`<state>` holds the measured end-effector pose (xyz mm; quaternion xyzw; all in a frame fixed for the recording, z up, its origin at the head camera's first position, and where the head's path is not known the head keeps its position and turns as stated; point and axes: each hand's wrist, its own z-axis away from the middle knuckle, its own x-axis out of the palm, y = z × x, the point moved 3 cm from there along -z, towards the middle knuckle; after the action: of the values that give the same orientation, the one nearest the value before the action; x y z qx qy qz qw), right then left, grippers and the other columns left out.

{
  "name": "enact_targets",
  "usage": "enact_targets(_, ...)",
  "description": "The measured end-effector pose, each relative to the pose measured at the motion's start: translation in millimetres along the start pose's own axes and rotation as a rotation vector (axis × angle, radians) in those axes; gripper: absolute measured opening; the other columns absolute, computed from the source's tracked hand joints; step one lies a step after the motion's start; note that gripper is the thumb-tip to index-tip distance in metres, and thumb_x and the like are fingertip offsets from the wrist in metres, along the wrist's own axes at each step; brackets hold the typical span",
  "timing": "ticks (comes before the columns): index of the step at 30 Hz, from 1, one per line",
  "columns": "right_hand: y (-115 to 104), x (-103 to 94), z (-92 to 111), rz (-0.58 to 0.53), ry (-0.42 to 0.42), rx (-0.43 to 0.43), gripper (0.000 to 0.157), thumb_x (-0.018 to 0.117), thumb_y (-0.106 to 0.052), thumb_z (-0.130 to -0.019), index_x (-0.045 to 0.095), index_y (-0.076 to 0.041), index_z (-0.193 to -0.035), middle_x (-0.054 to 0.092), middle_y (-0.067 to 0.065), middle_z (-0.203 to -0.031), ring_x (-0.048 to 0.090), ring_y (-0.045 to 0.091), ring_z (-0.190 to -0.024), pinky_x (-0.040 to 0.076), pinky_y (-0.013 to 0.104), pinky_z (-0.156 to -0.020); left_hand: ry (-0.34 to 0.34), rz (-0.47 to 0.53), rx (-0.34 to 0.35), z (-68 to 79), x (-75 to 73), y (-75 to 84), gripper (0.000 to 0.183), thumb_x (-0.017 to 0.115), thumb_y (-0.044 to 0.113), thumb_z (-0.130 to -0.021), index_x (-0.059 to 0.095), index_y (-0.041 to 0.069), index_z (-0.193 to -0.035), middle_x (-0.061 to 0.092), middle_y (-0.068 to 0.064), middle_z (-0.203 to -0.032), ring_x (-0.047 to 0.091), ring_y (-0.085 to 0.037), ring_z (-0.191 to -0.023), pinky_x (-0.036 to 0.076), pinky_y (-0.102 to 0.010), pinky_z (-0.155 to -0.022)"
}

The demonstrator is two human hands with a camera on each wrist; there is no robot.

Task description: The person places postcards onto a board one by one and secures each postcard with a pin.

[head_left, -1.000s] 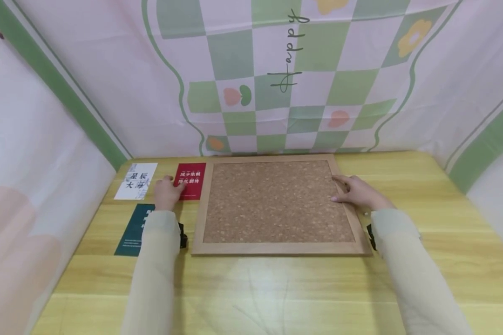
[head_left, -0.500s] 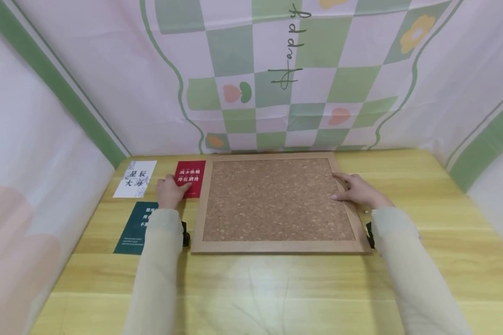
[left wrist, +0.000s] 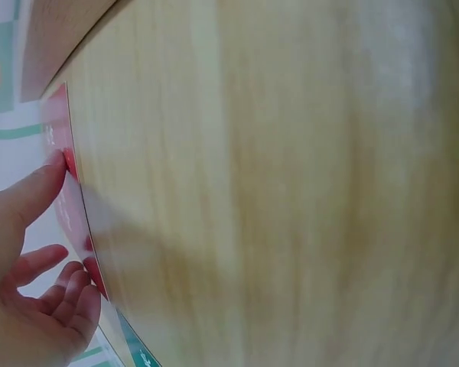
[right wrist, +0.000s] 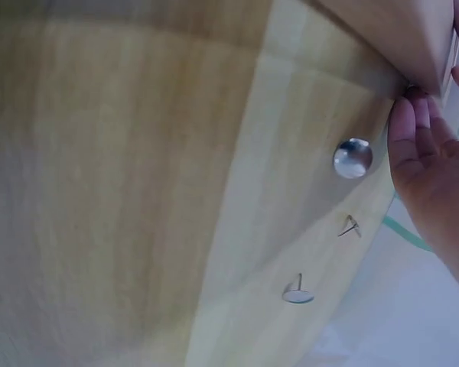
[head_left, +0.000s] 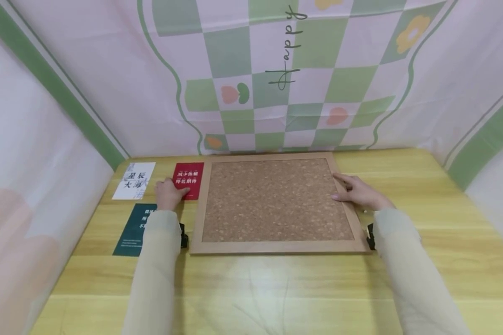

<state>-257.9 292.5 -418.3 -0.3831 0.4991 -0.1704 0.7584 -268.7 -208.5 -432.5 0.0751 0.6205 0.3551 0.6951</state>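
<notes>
Thumb extended, my left hand (head_left: pixel 169 194) touches the red card (head_left: pixel 188 173), which lies printed side up beside the corkboard's left edge. In the left wrist view, its other fingers (left wrist: pixel 69 298) are loosely bent by the card's edge. Across the wood-framed corkboard (head_left: pixel 276 200), my right hand (head_left: pixel 360 191) grips the right side of the frame. Thumb and index finger lie over the frame there, while in the right wrist view the other fingers (right wrist: pixel 421 126) curl at its outer edge; their tips are partly hidden.
A white card (head_left: pixel 134 180) and a dark green card (head_left: pixel 130 232), partly covered by the left sleeve, lie further left. Thumbtacks, one a round metal head (right wrist: pixel 353 158) and another point-up tack (right wrist: pixel 298 294), lie near the right hand. A patterned cloth (head_left: pixel 272 100) hangs behind the table.
Since a second ago, the left thumb has shifted slightly right and down over the red card, showing more of its print. The right hand and corkboard keep their places.
</notes>
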Motion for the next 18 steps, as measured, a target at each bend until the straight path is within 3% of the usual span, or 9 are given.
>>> enact_targets(8,0.7,-0.3,0.3,-0.037,-0.01,0.015,0.079,0.061,-0.014,-0.093,0.01,0.009,-0.149,0.008,0.038,-0.151,0.014,0.059,-0.136,0.021,0.069,-0.108,-0.016,-0.038,0.009,1.8,-1.9,2.6,0.06,0.063,0.029,-0.092,0.044,-0.012,-0.132,0.047,-0.028,-0.126,0.038,-0.038,-0.118,0.04,-0.05,-0.106)
enact_targets(18,2.6,-0.1,-0.1,-0.049,-0.014,0.029,0.08,0.061,-0.015,-0.093,0.008,0.007,-0.15,0.006,0.037,-0.153,0.012,0.059,-0.136,0.02,0.068,-0.109,-0.023,0.007,-0.018,-0.3,-3.0,0.0,0.064,0.065,0.03,-0.09,0.041,-0.011,-0.134,0.045,-0.028,-0.129,0.036,-0.039,-0.122,0.041,-0.05,-0.107)
